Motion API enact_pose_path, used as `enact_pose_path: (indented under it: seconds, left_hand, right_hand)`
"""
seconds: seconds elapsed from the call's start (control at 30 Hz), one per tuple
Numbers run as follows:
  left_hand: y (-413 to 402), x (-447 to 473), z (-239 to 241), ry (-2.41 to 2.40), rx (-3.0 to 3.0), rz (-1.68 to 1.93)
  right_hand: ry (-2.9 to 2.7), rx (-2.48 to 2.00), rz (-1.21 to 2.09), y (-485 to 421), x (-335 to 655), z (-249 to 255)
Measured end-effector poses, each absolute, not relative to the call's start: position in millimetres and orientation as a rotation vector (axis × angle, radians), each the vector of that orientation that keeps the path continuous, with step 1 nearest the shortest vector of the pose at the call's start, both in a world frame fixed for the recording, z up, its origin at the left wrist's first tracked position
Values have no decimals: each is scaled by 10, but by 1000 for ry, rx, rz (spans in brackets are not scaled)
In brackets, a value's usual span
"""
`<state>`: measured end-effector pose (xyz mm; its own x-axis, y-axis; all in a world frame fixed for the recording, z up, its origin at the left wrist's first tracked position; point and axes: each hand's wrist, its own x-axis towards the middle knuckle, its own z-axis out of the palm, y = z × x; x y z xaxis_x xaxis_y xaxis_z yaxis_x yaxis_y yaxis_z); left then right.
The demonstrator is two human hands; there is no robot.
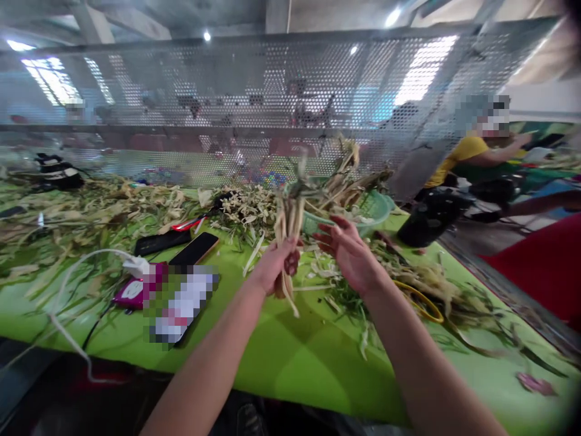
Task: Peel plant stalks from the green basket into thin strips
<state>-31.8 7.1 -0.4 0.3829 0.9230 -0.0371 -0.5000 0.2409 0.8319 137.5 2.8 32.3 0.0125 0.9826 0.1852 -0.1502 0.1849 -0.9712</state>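
Note:
My left hand [282, 260] is wrapped round a bundle of dried plant strips [290, 215], held upright over the green table [290, 357]. The bundle's top is blurred and its lower ends stick out below my fist. To the right, my right hand [347, 251] is raised with its fingers spread and nothing in them. It is in front of a light green plastic basket [379, 212], where more dried strips [342, 181] are heaped. Beneath it lie green and pale scraps [349, 303].
At left are phones [194, 251], a magenta power bank [136, 290] with a white cable, red-handled scissors [188, 224] and dried husks [113, 209]. A yellow ring [420, 303] and black container [429, 218] are right. A perforated metal screen [227, 91] stands behind; a person in yellow [458, 157] sits beyond.

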Motion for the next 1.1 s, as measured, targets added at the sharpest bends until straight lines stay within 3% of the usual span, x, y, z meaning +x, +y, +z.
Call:
enact_pose_path:
  seconds: [0.17,0.3,0.9,1.1]
  left_hand:
    - [304,-439,-40,720,597,1459]
    - [353,-461,-71,798,509,1544]
    - [280,-418,-74,736,548,1460]
    - [283,-433,-70,723,594,1457]
  right_hand:
    - [-1746,-1131,1265,-85,1159,211]
    - [-1947,-1229,1041,-168,970,88]
    - [-1561,-1309,1045,-34,1051,2]
    - [-1598,-1343,902,57,1126,-112]
